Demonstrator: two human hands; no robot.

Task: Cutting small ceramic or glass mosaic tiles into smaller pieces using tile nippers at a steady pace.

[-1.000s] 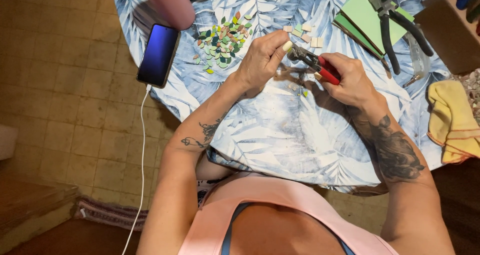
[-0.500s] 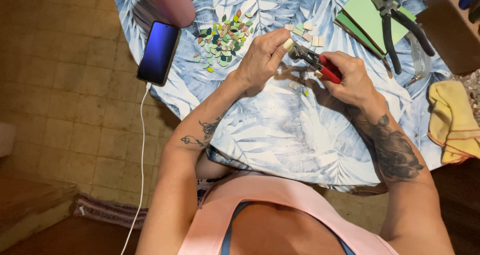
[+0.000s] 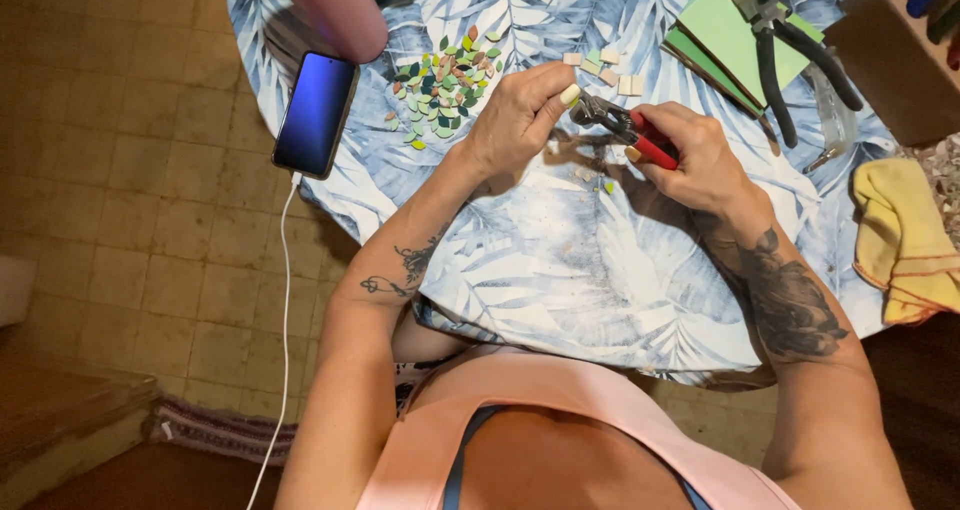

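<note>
Fingers at red-handled nippers, mid-table.

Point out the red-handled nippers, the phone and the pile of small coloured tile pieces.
red-handled nippers (image 3: 640,142): head view, on the red handle by the right hand's fingers.
phone (image 3: 316,113): head view, middle of the blue screen.
pile of coloured tile pieces (image 3: 445,88): head view, centre of the heap.

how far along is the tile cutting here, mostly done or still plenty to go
Done: a pile of small green, cream and reddish leaf-shaped tile pieces lies on the blue leaf-print tablecloth. In hand: the right hand grips red-handled nippers, whose jaws meet what the left hand pinches; the piece itself is too small to make out. Left: a few uncut pale square tiles and flat green sheets beyond.
</note>
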